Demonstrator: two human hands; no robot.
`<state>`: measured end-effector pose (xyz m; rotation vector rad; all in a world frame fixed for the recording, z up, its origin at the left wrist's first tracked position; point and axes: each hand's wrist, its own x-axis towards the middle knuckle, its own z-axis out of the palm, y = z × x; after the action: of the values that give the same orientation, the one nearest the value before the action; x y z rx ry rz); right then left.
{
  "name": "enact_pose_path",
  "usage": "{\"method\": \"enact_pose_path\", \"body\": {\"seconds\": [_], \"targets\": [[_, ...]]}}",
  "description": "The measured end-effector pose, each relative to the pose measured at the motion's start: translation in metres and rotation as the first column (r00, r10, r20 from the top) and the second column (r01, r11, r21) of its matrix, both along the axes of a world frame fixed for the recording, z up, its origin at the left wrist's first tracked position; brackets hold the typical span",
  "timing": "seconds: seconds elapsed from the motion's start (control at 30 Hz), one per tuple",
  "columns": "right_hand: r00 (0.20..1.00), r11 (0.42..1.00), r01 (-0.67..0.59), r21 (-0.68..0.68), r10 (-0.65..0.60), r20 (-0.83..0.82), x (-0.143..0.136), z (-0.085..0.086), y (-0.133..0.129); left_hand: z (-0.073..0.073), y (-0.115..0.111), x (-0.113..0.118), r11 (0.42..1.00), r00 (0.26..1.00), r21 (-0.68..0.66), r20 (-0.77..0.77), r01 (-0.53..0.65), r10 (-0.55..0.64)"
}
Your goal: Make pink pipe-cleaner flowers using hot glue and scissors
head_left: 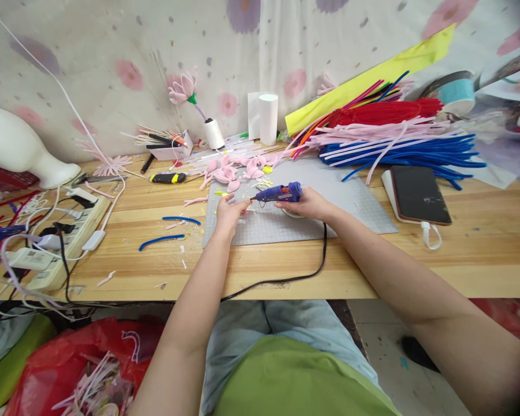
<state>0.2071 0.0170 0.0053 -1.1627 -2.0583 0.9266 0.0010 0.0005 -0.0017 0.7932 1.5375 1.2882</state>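
Note:
My right hand (308, 204) is closed around the handle of a blue glue gun (279, 193), its nozzle pointing left. Close to the nozzle tip, my left hand (231, 212) has its fingers pinched together; a small yellowish bit shows there, too small to name. Both hands are over a grey cutting mat (264, 234). Just beyond them lie several pink pipe-cleaner petals (227, 173) and a little yellow piece (267, 170). A black cord (323, 254) runs from the gun across the table's front.
On the left are a crowded power strip (75, 242), a utility knife (167, 178) and two blue pipe-cleaner pieces (181, 219). Blue pipe cleaners (398, 153) and a phone on a stand (420, 193) lie right. Behind, a pink flower (182, 89) stands in a white spool (214, 134).

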Motion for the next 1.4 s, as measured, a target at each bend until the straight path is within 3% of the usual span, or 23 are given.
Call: {"method": "enact_pose_path", "body": {"seconds": [0.57, 0.8, 1.03, 1.4], "targets": [[1.0, 1.0, 0.021, 0.013, -0.021, 0.01, 0.0011, -0.0011, 0.0007, 0.0025, -0.0013, -0.0007, 0.999, 0.999, -0.01, 0.013, 0.034, -0.033], [0.998, 0.999, 0.014, -0.033, -0.016, -0.063, 0.0035, -0.002, 0.0023, 0.0054, -0.0022, -0.0011, 0.999, 0.996, -0.006, 0.074, 0.054, -0.053], [1.0, 1.0, 0.0, -0.005, 0.0, 0.014, 0.0025, -0.0008, 0.0014, 0.0058, -0.0019, -0.0009, 0.999, 0.997, -0.015, 0.06, 0.048, -0.047], [1.0, 1.0, -0.011, 0.029, 0.011, 0.003, 0.0023, -0.0023, 0.002, 0.0059, -0.0015, -0.0016, 0.998, 0.996, -0.011, 0.062, 0.069, -0.068]]}}
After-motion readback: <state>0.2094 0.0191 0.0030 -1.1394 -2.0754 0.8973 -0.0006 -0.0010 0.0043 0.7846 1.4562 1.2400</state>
